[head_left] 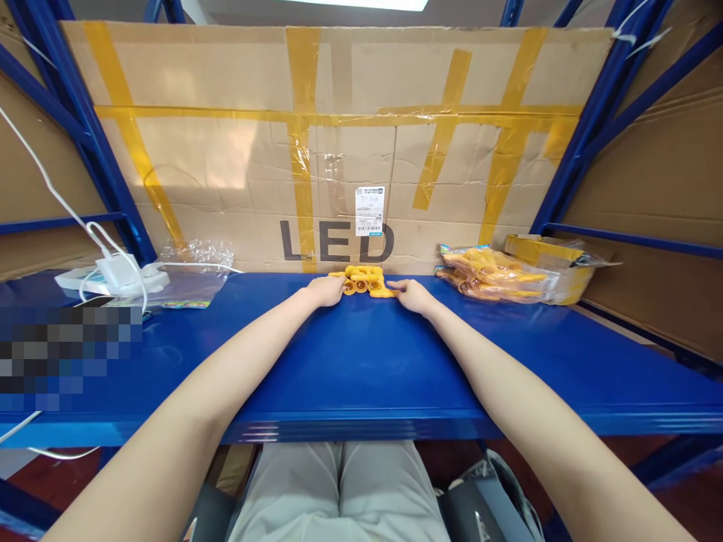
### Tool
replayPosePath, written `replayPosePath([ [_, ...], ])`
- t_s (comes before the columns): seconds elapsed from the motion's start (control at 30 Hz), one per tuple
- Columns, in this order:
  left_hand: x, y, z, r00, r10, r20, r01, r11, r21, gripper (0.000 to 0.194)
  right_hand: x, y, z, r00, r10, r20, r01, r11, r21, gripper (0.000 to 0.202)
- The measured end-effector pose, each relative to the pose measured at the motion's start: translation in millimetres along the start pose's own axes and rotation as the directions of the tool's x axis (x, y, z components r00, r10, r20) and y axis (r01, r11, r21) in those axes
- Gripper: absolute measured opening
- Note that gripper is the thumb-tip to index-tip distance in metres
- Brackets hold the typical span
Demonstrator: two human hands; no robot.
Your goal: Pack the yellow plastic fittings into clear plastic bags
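A small pile of yellow hollow tube-like pieces lies at the back of the blue shelf, close to the cardboard. Several round open ends face me. My left hand is closed at the pile's left side, its fingers against a yellow piece and partly hidden. On the other side, my right hand has its index finger and thumb at the end of a yellow piece that sticks out to the right. Both arms reach far forward over the shelf.
A clear bag of more yellow pieces lies at right, beside an opened carton. At left are a white power strip with a charger, a clear plastic bag and a blurred-out dark object. Taped cardboard closes the back.
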State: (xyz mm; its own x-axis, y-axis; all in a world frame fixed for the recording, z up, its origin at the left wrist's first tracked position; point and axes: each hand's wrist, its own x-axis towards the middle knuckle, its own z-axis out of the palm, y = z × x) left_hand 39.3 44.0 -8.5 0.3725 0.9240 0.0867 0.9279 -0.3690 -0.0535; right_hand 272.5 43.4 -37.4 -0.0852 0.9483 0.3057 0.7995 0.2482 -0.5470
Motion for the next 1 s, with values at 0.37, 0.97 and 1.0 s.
replayPosePath([
  [0.37,4,0,-1.9,0.999,-0.035,0.008,0.035,0.999,0.014,0.044,-5,21,-76,0.597,0.782,-0.180,0.064,0.178,0.982,0.027],
  [0.97,2,34,-12.6,0.948,0.258,-0.183,-0.250,0.966,0.069,0.071,-5,42,-72,0.583,0.799,-0.151,-0.025,0.203,0.979,0.060],
  [1.0,3,37,-11.1,0.953,0.254,-0.165,-0.240,0.966,0.097,0.061,-6,43,-72,0.581,0.797,-0.164,-0.041,0.230,0.972,0.058],
])
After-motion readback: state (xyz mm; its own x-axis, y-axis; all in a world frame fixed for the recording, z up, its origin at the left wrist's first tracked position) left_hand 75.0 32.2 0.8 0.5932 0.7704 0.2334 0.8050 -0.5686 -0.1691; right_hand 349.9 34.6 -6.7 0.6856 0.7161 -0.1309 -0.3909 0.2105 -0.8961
